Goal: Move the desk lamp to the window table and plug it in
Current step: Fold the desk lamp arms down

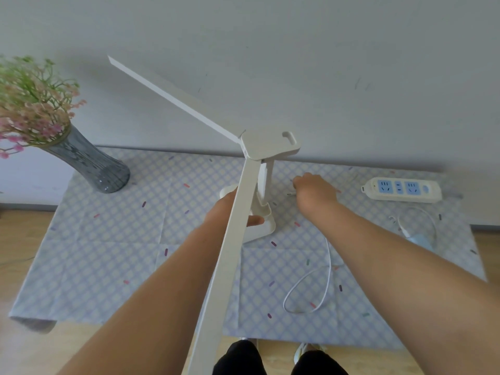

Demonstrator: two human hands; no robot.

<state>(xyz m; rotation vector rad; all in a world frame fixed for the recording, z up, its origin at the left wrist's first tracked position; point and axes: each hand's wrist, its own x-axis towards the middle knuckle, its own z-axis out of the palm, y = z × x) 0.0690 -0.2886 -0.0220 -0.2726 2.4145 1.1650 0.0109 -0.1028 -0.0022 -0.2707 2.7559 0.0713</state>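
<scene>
- Plugging-in stage: steadying white plastic desk lamp [266,146] with gripping left hand [219,212].
- Pinching small metal-pronged plug [290,194] in right hand [315,192].
- Next: carry plug rightward into cream-and-blue power strip [400,189], prongs aligned.

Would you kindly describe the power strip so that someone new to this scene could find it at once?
Start from the table's checked cloth and go to its far right corner, beside the wall. There lies the power strip, a long cream bar. Unlike the loose white cable nearer the front, it is a solid block with blue socket faces on top.
</scene>
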